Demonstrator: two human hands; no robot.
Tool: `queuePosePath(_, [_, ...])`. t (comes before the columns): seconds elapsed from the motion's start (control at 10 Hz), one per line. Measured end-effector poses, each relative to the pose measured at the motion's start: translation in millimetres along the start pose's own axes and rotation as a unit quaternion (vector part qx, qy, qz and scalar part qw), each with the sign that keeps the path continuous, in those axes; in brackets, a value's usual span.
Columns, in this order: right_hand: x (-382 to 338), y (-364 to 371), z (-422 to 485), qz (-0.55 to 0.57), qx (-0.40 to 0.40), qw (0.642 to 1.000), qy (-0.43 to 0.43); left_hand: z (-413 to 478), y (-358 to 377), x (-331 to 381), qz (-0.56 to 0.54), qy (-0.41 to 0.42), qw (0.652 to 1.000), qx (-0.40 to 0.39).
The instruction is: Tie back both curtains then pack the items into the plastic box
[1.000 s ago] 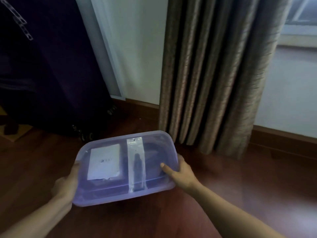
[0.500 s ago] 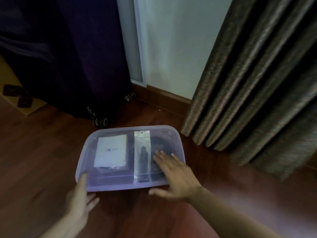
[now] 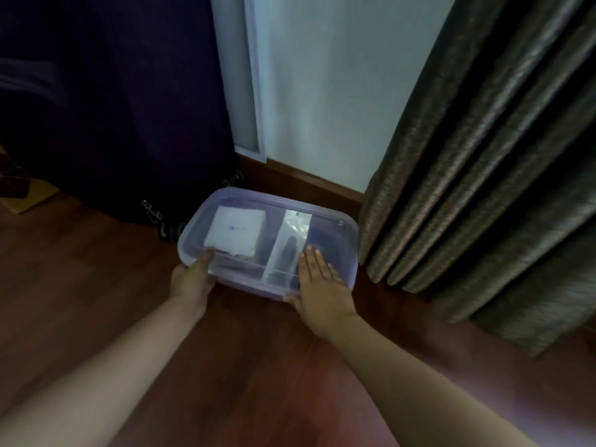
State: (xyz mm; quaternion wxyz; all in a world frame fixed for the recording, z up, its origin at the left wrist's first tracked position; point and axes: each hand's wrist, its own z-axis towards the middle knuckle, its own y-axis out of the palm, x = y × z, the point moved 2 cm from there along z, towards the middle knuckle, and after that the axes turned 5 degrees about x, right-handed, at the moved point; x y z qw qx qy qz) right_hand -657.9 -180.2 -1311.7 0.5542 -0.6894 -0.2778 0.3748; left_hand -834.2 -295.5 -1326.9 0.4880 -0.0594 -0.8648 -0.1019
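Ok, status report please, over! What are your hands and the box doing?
Left hand grips plastic box corner. Right hand flat on lid. Box shut, on floor. Curtain close beside, not blocking.

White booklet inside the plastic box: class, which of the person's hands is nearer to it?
Left. The left hand touches the plastic box at its near-left corner, just short of the white booklet; the right hand lies on the lid beyond the clear packet.
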Motion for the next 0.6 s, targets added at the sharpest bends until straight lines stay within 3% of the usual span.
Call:
queuePosePath(0.1, [12,-4,18,0.015,-0.012,1.000,0.025,22,23,2,0.018,0.023,0.999,-0.031])
queuePosePath(0.4, [19,1,43,0.031,0.002,0.998,0.052,66,53,8,0.122,0.052,0.991,-0.027])
queuePosePath(0.5, [19,-1,41,0.054,0.010,0.997,0.045,66,53,12,0.194,0.069,0.978,-0.009])
queuePosePath(0.6, [20,-16,31,0.090,0.017,0.996,0.014,44,53,25,0.288,0.085,0.952,0.056])
